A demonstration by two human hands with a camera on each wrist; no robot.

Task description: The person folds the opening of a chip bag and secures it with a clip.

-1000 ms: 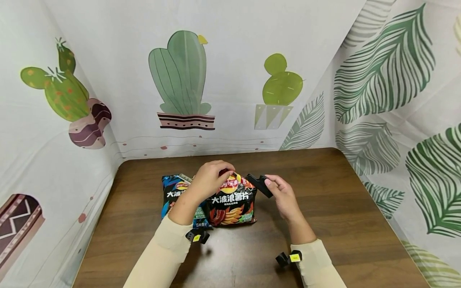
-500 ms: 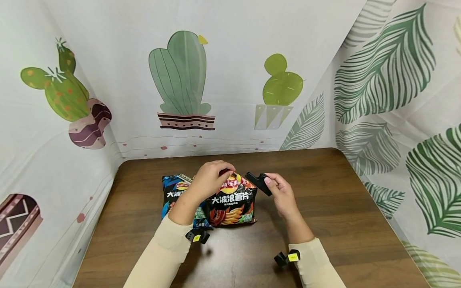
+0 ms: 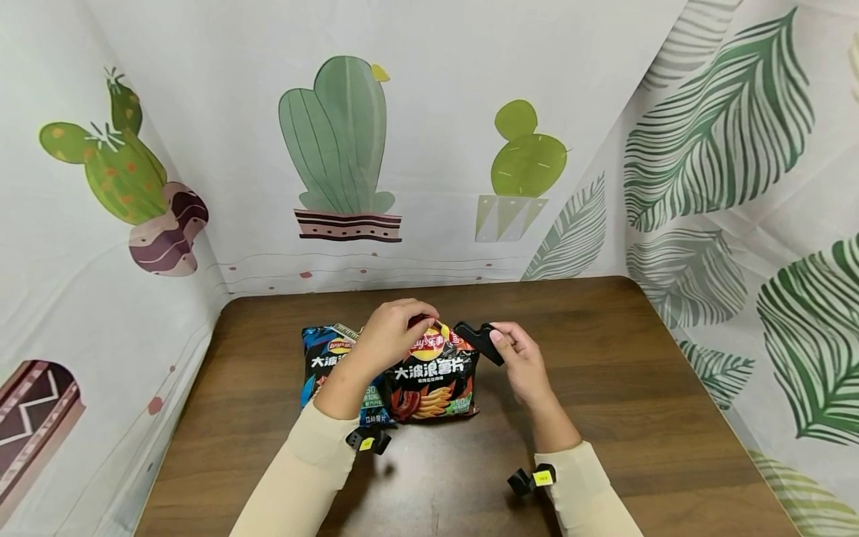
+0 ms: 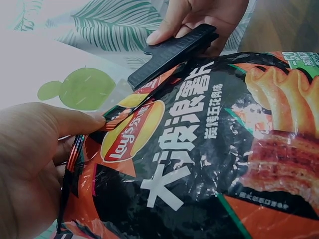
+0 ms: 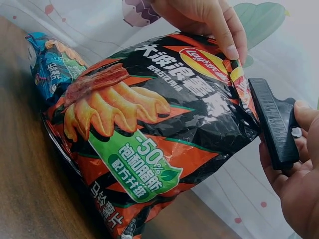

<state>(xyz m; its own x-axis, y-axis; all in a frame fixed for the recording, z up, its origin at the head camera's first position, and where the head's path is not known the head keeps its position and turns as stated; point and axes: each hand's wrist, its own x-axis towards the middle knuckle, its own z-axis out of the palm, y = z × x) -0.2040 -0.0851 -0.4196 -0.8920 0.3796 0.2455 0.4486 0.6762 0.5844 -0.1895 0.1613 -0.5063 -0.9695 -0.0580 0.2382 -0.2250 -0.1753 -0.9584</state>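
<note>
A black and orange potato chip bag [image 3: 429, 391] stands in front of me, its top edge folded over. My left hand [image 3: 392, 335] pinches that edge between thumb and fingers, at the bag's left end in the left wrist view. My right hand [image 3: 526, 365] holds a black bag clip [image 3: 478, 343] between thumb and fingers. In the right wrist view the clip [image 5: 273, 122] is right beside the top edge, at the corner away from my left hand [image 5: 212, 22]. Whether its jaws are around the fold, I cannot tell.
A blue chip bag [image 3: 314, 377] is to the left, partly covered by my left arm and the black bag. Across its top runs a pale strip [image 3: 345, 333] with dark marks. Behind the wooden table [image 3: 590, 321] hangs a cactus-and-leaf-print cloth [image 3: 443, 149].
My right hand has shifted slightly left with the clip, closer to the bag's corner. My left hand and both bags stay in place.
</note>
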